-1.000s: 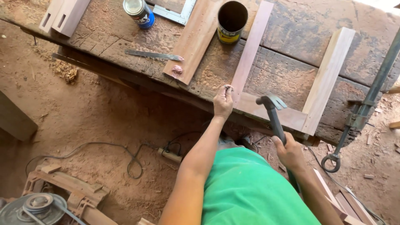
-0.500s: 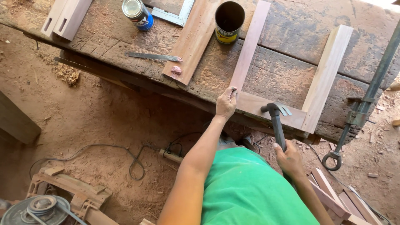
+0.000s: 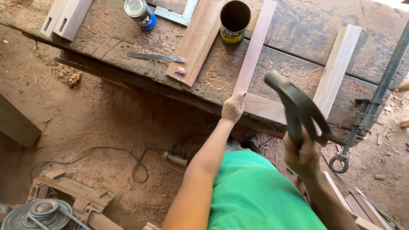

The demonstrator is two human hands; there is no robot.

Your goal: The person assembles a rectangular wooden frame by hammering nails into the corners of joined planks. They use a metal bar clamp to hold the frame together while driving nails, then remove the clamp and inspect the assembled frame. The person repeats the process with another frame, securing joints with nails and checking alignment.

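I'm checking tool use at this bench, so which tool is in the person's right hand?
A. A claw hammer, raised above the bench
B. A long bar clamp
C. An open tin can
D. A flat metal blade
A: the right hand grips the handle of a claw hammer lifted over the wooden frame, while the left hand pinches a nail on that frame.

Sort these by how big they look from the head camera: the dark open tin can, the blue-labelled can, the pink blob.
1. Dark open tin can.
2. Blue-labelled can, which looks a bit smaller.
3. Pink blob, plainly the smallest.
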